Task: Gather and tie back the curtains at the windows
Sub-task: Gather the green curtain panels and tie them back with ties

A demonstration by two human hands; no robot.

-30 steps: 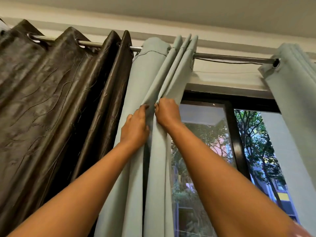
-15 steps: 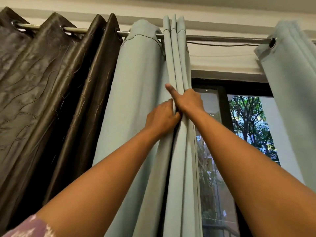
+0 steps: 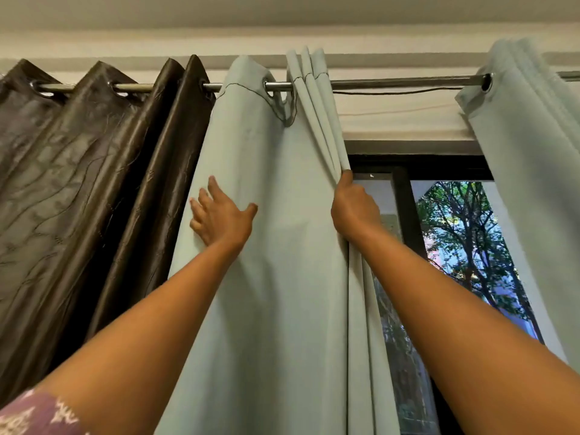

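A pale grey-green curtain [image 3: 282, 246] hangs by eyelets from a metal rod [image 3: 392, 83] in the middle of the view. My left hand [image 3: 219, 218] lies flat with spread fingers on the curtain's wide front panel near its left edge. My right hand [image 3: 353, 211] grips the bunched folds at the curtain's right edge, just below where they fan up to the rod. A second pale curtain [image 3: 533, 183] hangs gathered at the far right.
A dark brown patterned curtain [image 3: 94, 183] hangs in pleats on the same rod at the left. Between the pale curtains a dark-framed window [image 3: 405, 208] shows trees outside. A thin cord sags under the rod. The ceiling is close above.
My left hand has let go of the folds and moved left, flattening on the wide panel. My right hand now grips the bunched folds alone. The view has tilted down slightly.
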